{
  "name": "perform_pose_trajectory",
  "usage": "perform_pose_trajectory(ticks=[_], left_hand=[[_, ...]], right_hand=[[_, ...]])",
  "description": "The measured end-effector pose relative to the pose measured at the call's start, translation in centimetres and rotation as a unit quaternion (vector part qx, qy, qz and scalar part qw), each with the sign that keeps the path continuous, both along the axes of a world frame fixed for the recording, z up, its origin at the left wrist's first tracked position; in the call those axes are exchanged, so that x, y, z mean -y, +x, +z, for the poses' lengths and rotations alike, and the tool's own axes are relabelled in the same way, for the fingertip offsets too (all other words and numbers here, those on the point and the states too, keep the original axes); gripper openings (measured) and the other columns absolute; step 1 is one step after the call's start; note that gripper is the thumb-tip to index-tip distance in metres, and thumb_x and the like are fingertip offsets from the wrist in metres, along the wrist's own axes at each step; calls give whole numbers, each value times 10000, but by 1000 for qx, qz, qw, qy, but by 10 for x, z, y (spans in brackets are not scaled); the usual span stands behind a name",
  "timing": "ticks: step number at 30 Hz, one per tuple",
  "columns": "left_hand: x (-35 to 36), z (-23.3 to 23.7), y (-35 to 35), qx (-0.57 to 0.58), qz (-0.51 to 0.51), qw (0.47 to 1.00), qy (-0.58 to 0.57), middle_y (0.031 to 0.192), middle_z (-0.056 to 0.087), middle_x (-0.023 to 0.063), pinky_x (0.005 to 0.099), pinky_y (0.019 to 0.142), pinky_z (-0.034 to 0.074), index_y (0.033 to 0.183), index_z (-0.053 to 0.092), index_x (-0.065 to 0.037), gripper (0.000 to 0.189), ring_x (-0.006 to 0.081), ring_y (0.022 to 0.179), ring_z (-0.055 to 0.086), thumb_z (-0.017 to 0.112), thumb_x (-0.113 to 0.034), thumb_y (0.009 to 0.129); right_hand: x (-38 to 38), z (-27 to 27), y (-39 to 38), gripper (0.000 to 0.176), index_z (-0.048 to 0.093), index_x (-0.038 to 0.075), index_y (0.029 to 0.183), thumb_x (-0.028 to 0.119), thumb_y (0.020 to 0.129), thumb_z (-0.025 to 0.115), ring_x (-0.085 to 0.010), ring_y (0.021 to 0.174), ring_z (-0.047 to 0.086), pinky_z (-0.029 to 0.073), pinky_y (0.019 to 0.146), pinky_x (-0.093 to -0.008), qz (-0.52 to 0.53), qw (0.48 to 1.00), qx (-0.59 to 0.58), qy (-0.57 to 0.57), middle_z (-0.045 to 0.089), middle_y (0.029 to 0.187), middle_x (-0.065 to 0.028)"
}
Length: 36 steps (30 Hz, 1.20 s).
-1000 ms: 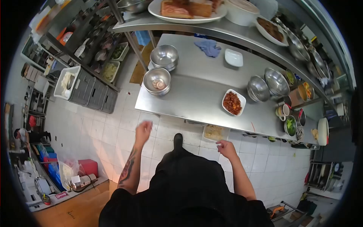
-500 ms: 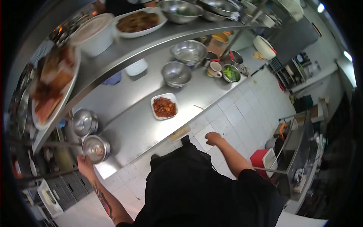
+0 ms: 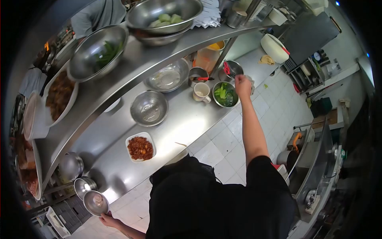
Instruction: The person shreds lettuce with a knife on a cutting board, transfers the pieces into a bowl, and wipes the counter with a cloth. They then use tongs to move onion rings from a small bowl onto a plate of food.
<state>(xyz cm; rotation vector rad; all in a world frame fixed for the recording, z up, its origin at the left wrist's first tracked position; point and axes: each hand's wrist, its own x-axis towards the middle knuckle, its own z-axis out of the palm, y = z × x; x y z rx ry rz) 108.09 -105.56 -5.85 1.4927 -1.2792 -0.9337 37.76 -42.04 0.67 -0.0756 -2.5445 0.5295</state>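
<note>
My left hand (image 3: 108, 219) grips the rim of a small metal bowl (image 3: 90, 207), which is tilted toward me and has something small and pale inside. Close beside it are other metal bowls (image 3: 84, 186) on the counter. My right hand (image 3: 243, 84) is stretched forward with curled fingers, above the right side of a metal bowl of green leaves (image 3: 225, 95). Whatever it may hold is hidden. A crumpled cloth (image 3: 251, 87) lies against that hand, and a metal pot with a red-handled utensil (image 3: 234, 68) stands just beyond it.
On the steel counter (image 3: 175, 137) are a white dish of reddish-brown food (image 3: 140, 147), larger metal bowls (image 3: 149, 108) and a mug (image 3: 201, 92). The raised shelf (image 3: 131, 73) carries bowls and platters. A person in a grey shirt (image 3: 99, 16) stands behind it.
My left hand has lifted the small bowl off the stack and drawn it toward me. My right hand has reached forward from beside my body to the bowl of greens. The view has shifted right.
</note>
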Motion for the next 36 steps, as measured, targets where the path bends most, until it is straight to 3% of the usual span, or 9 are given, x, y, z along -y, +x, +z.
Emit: perform_pose_trajectory(ticks=[2,9,12,16,21,26,28,31,36], left_hand=[[-42,-9,-14,-51,2,996,67,918,689,78,303,640,536,985,551,-62,194,142,727,625,646,-232,985],[-129,-1,-82,-74,-140,980,121,891,632,18,285,637,574,891,510,-130,157,107,756,613,648,-142,963],[-136,16,-105,-59,-171,976,118,909,636,30,288,645,603,888,511,-117,155,113,767,631,647,-115,962],[-125,24,-109,-51,-202,972,110,911,642,24,272,653,600,898,528,-110,140,106,771,637,646,-124,972],[-107,14,-100,-39,-193,973,118,912,650,16,253,641,583,916,555,-113,120,91,769,634,650,-144,982],[-98,6,-95,-27,-200,971,131,914,655,4,241,625,567,926,564,-116,113,75,757,625,653,-152,986],[-93,4,-100,-28,-206,968,139,911,655,-3,237,631,570,924,562,-114,114,69,756,621,650,-149,988],[-89,5,-111,-32,-229,964,133,911,655,-1,238,633,576,926,562,-107,109,71,759,623,644,-140,991],[-98,6,-120,-37,-222,965,134,916,658,2,243,627,581,927,563,-99,106,77,744,624,642,-128,991]], right_hand=[[-31,-17,-77,195,782,104,1000,252,918,688,-408,919,738,574,820,-499,-45,991,20,-123,766,933,-196],[0,-34,-185,325,787,63,1087,296,870,726,-361,993,749,581,905,-438,101,975,134,-143,774,1066,-198],[11,-24,-187,292,797,130,1106,237,844,724,-391,1144,705,569,970,-488,72,963,257,23,749,1170,-226],[-30,2,-195,262,795,145,1088,224,853,710,-389,1122,710,577,950,-484,13,967,228,115,752,1139,-227],[-62,11,-133,226,785,127,1047,202,870,667,-412,1037,715,581,888,-507,86,937,211,264,756,1042,-203],[-56,-3,-116,297,784,121,1107,345,957,659,-424,1098,705,569,953,-499,114,944,273,145,731,1228,-198],[-44,-3,-111,447,768,90,1149,484,968,661,-431,1115,695,563,970,-497,113,929,341,84,716,1280,-201],[-34,-36,-120,563,747,72,1187,574,940,686,-416,1095,703,561,973,-495,206,939,270,46,742,1201,-209],[-16,-6,-107,549,745,34,1169,492,867,777,-403,1107,706,565,966,-503,142,929,316,130,746,1165,-226]])
